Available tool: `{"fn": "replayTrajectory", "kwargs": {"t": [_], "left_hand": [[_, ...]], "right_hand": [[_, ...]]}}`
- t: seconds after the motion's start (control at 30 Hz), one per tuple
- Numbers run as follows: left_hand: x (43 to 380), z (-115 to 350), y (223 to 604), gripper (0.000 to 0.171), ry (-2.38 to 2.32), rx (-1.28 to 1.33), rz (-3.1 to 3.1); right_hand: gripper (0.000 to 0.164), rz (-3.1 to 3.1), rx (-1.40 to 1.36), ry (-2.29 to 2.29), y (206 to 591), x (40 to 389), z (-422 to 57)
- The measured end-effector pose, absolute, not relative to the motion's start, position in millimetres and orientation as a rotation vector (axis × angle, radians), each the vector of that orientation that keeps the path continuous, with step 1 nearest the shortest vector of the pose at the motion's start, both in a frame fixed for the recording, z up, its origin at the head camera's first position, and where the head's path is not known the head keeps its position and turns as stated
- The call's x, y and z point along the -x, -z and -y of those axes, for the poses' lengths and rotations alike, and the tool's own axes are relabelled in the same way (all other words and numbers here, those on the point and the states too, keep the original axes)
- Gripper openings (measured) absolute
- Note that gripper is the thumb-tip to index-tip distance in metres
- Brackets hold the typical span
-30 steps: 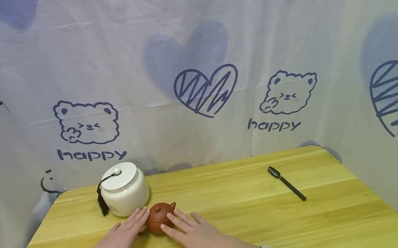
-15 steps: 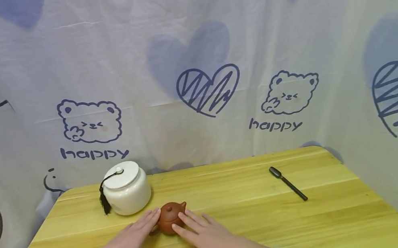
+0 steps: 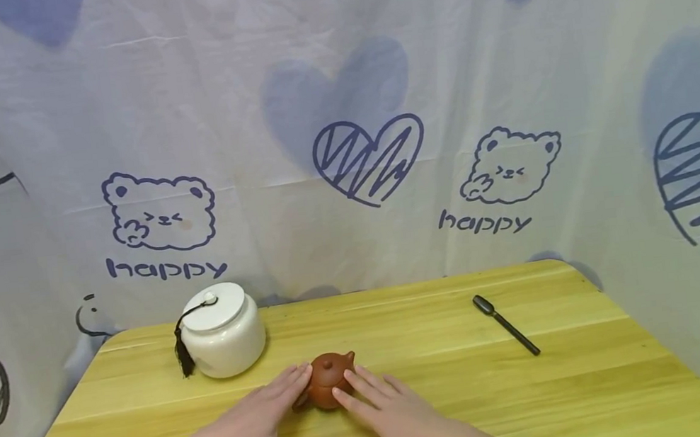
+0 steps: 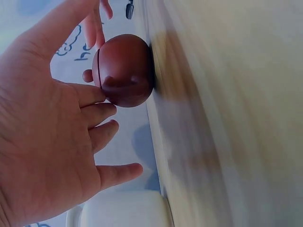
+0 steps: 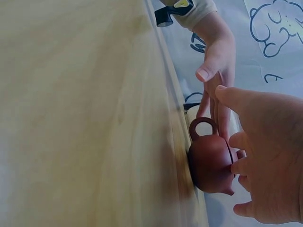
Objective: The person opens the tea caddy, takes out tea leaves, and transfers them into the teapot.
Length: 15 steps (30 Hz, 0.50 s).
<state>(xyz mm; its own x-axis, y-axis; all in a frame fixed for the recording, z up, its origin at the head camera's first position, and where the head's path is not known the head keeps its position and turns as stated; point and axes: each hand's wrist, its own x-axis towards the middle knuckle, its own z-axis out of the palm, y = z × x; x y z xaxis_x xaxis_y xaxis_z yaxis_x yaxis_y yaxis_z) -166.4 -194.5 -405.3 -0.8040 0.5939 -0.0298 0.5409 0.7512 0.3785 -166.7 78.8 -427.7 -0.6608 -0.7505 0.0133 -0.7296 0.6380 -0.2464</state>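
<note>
Between my two hands a small reddish-brown clay teapot stands upright on the wooden table, spout toward the right and looped handle toward the left. My left hand reaches in from the left, its extended fingertips on that side of the pot. From the right, my right hand lays its outstretched fingers against the pot's front right. Both thumbs stay off it, near the front. In the right wrist view the teapot's handle shows below the left hand's fingers. The left wrist view shows the pot's round body beyond the fingertips.
A white lidded jar with a black tassel stands at the back left. Toward the right lies a dark, long-handled scoop. A pale curtain with printed bears and hearts hangs behind the table.
Both hands and the teapot between them have moved steadily to the right, away from the white jar. The jar and scoop have stayed in place; the head view shifted slightly.
</note>
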Motion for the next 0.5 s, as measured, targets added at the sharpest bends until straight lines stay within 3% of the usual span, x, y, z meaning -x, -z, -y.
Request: {"fn": "replayTrajectory", "kwargs": {"t": [0.5], "left_hand": [[196.7, 153.9, 410.8, 0.11, -0.539, -0.998, -2.689]], "right_hand": [[0.079, -2.862, 1.159, 0.316, 427.2, 160.6, -118.5]]}}
